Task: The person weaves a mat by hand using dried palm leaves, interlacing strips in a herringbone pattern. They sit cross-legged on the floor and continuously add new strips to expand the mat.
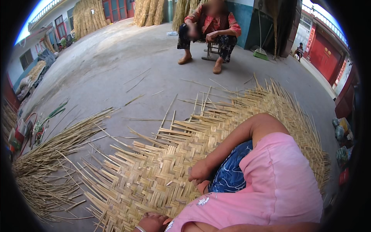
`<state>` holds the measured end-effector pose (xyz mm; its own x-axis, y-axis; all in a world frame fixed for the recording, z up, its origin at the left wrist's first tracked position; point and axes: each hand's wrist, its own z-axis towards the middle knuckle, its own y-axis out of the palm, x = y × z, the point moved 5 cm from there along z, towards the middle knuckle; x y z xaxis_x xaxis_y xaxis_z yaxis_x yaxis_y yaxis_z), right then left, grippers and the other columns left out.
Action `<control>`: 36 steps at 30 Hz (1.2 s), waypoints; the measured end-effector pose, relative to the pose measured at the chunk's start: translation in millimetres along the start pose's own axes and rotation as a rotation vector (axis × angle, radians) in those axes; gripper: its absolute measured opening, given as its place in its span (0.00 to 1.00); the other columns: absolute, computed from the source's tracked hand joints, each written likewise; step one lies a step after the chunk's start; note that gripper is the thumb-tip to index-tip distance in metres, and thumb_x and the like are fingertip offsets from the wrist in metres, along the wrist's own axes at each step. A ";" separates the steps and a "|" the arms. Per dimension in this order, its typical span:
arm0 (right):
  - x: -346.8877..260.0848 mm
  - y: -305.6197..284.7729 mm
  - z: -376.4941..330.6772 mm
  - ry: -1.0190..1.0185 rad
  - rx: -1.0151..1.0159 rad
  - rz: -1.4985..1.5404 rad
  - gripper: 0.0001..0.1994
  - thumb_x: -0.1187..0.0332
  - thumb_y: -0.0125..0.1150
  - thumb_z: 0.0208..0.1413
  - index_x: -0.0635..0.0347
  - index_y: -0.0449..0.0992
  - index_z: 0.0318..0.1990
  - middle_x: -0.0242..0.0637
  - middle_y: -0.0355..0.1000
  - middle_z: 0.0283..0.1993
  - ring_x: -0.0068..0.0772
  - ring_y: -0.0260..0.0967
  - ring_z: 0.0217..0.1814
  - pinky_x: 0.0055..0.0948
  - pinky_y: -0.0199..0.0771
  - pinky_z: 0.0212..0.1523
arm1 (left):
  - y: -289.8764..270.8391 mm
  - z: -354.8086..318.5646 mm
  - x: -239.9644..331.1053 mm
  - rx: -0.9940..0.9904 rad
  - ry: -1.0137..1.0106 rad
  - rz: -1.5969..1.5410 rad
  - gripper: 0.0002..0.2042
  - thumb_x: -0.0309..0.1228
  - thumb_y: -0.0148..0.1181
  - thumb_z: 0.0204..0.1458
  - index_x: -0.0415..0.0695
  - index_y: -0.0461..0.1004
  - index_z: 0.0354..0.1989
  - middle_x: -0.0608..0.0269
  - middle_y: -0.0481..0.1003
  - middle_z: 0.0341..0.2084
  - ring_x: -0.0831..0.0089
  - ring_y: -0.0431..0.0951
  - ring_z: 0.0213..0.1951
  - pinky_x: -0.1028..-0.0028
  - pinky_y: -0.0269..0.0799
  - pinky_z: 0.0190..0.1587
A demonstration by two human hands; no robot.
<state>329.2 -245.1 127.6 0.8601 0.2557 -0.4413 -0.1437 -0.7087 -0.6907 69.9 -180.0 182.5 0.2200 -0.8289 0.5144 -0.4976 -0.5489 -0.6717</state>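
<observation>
A woven straw-coloured mat (166, 174) in a herringbone pattern spreads across the ground, with loose strip ends sticking out along its far and left edges. My right hand (200, 172) is low over the middle of the mat, beside a knee in blue patterned cloth (232, 174). Its fingers are bent down and closed; what they grip, if anything, is hidden. At the lower edge of the picture my left hand (152, 222) rests at the mat's near part, a bracelet at its wrist. Most of its fingers are cut off or hidden.
To the left lies a heap of loose strips (46, 166), with cords and tools (27, 133) behind. A person (210, 27) sits on a low stool ahead. A green broom (260, 54) leans at a wall. Bags (342, 131) lie at right.
</observation>
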 end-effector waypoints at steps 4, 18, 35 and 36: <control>1.8 2.4 -2.4 -0.008 0.013 0.005 0.17 0.57 0.50 0.50 0.56 0.69 0.44 0.52 0.69 0.33 0.57 0.67 0.35 0.49 0.69 0.35 | 1.0 -0.1 0.3 0.011 0.018 0.017 0.17 0.39 0.47 0.51 0.44 0.71 0.46 0.49 0.70 0.46 0.52 0.68 0.49 0.61 0.64 0.51; 11.3 -8.9 -6.0 -0.004 0.071 0.001 0.14 0.59 0.49 0.52 0.61 0.69 0.37 0.51 0.69 0.33 0.55 0.67 0.36 0.48 0.67 0.37 | -9.7 1.2 3.5 0.004 -0.103 0.037 0.20 0.41 0.48 0.51 0.42 0.69 0.48 0.46 0.70 0.45 0.52 0.69 0.48 0.60 0.65 0.51; 20.5 -2.0 -18.5 0.026 0.054 0.050 0.17 0.56 0.52 0.51 0.60 0.69 0.40 0.52 0.70 0.33 0.57 0.67 0.36 0.47 0.66 0.37 | -14.7 11.6 9.9 -0.054 -0.066 0.073 0.20 0.42 0.51 0.51 0.42 0.68 0.48 0.48 0.70 0.46 0.52 0.70 0.47 0.60 0.65 0.49; 22.1 -2.6 -19.3 0.020 0.062 0.056 0.17 0.56 0.52 0.51 0.61 0.69 0.40 0.53 0.70 0.33 0.57 0.67 0.36 0.48 0.66 0.37 | -16.0 12.2 10.2 -0.049 -0.077 0.081 0.20 0.42 0.51 0.51 0.42 0.68 0.48 0.48 0.70 0.46 0.52 0.70 0.47 0.60 0.65 0.49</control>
<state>358.1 -250.3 130.8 0.8593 0.2033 -0.4694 -0.2215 -0.6792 -0.6998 90.4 -181.0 192.0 0.2408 -0.8770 0.4159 -0.5559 -0.4759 -0.6816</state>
